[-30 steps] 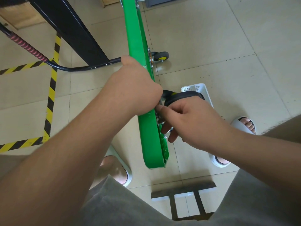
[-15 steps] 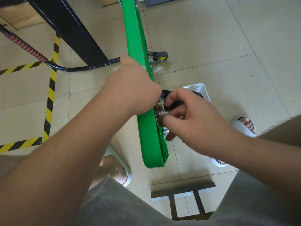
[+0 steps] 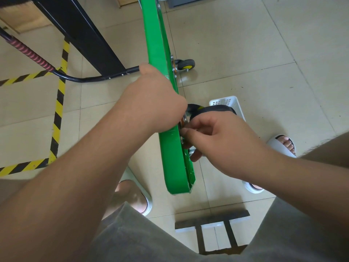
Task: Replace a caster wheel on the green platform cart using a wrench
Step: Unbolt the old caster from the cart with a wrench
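Note:
The green platform cart (image 3: 171, 152) stands on its edge, running from the top of the view down toward me. My left hand (image 3: 151, 99) grips the deck's edge from the left, fingers wrapped over it. On the deck's underside, a black caster wheel (image 3: 211, 109) sits by its metal mount plate (image 3: 184, 118). My right hand (image 3: 217, 137) is at that mount, thumb and fingers pinching a small fastener that is mostly hidden. A second caster (image 3: 186, 65) is fixed further up the deck. No wrench is in view.
A white slotted basket (image 3: 228, 102) sits on the tiled floor behind the caster. The cart's black handle bar (image 3: 90, 78) with a red grip lies left, near a black frame (image 3: 81, 33) and yellow-black floor tape (image 3: 58, 110). My sandalled feet flank the deck; a stool (image 3: 213, 225) is below.
My right hand has shifted lower along the mount plate, uncovering the black caster wheel, and its fingers have turned around the fastener. My left hand and the cart have held still.

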Demonstrator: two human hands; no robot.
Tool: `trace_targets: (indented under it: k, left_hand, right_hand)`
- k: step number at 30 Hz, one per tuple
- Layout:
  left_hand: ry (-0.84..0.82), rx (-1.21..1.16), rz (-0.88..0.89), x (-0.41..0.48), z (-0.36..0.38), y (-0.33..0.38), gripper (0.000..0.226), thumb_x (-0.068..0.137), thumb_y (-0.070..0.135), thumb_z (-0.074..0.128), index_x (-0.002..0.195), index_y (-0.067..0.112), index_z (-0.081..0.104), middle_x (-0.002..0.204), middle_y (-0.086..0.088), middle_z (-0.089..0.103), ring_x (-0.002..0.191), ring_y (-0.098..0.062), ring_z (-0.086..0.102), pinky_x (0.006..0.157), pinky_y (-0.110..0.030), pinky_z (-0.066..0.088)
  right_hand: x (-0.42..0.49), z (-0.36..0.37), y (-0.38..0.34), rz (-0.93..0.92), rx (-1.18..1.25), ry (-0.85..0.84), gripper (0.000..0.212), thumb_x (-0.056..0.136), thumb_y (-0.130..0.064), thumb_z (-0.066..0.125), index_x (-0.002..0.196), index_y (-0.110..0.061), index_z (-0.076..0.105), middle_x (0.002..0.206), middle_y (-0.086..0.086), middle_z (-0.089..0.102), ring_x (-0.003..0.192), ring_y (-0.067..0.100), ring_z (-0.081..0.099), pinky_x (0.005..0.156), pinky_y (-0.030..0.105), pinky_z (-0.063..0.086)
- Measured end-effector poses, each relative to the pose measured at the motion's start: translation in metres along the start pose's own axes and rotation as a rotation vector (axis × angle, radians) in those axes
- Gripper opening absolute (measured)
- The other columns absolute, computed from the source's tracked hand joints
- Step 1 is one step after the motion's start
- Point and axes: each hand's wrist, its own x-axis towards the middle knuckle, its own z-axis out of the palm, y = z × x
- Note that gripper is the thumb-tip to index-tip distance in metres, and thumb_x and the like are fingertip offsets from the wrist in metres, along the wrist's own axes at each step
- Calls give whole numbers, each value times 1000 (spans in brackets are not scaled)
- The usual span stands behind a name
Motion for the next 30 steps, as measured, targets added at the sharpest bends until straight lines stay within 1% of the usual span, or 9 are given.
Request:
trace_targets:
  k: [2, 5, 12, 15, 18, 21, 23, 26, 30]
  left_hand:
    - [-3, 3, 2, 0, 0, 0, 38, 94, 21, 59, 117, 13, 30, 94, -5, 53, 73, -19, 57, 48, -30, 36]
    - [-1, 5, 5, 0, -1, 1, 38, 93, 20, 58, 118, 12, 30, 87, -3, 49, 71, -17, 55, 48, -31, 34]
    - [-9, 4, -3, -1, -2, 2, 38, 96, 20, 58, 120, 11, 29, 99, -8, 52, 69, -16, 54, 45, -30, 33]
    - [-12, 1, 0, 0, -2, 2, 39, 95, 20, 58, 119, 11, 29, 101, -9, 53, 70, -16, 54, 46, -31, 33]
    - [-17, 2, -2, -1, -2, 2, 39, 96, 20, 58, 120, 10, 29, 101, -10, 53, 69, -16, 53, 44, -30, 33]
    - [-30, 1, -7, -3, -3, 2, 39, 98, 20, 58, 120, 12, 27, 102, -9, 51, 67, -14, 53, 29, -22, 33]
    - [-38, -7, -7, -4, -4, 3, 39, 99, 19, 58, 121, 11, 27, 101, -10, 49, 65, -14, 51, 22, -16, 24]
    - [-35, -4, -7, -4, -4, 2, 41, 99, 21, 58, 125, 10, 28, 97, -9, 49, 65, -15, 50, 26, -20, 28]
    - [-25, -7, -1, -1, -2, 1, 40, 98, 22, 58, 123, 11, 29, 102, -9, 52, 65, -15, 51, 39, -25, 30]
  right_hand:
    - [-2, 1, 5, -39, 45, 27, 5, 92, -30, 70, 95, -29, 73, 84, -3, 77, 70, 18, 75, 74, 50, 62]
    - [-3, 1, 9, -77, 55, 47, 14, 87, -26, 75, 97, -34, 69, 89, -8, 75, 77, 26, 73, 71, 51, 61]
    - [-4, -3, 13, -109, 50, 74, 17, 84, -26, 76, 94, -37, 68, 90, -10, 72, 75, 21, 71, 71, 49, 61]
    - [-3, -3, 16, -116, 0, 92, 15, 83, -30, 76, 92, -38, 67, 88, -11, 71, 71, 16, 69, 72, 41, 61]
    - [-4, -4, 21, -113, -118, 92, 12, 83, -37, 76, 90, -39, 66, 83, -18, 69, 64, 3, 62, 61, 20, 50]
    - [-8, -4, 30, -88, -208, 76, 11, 84, -41, 77, 86, -35, 68, 79, -20, 67, 66, -1, 59, 58, 12, 43]
    - [-8, -4, 38, -56, -277, 50, 12, 85, -44, 75, 85, -34, 69, 75, -15, 68, 70, -4, 59, 60, 10, 43]
    - [-4, -5, 52, 5, -448, -50, 12, 89, -45, 70, 92, -33, 71, 81, -13, 68, 75, 1, 61, 64, 15, 46]
    - [18, -5, 87, 53, -631, -141, 18, 92, -35, 66, 104, -26, 75, 100, -5, 70, 91, 19, 66, 84, 36, 57]
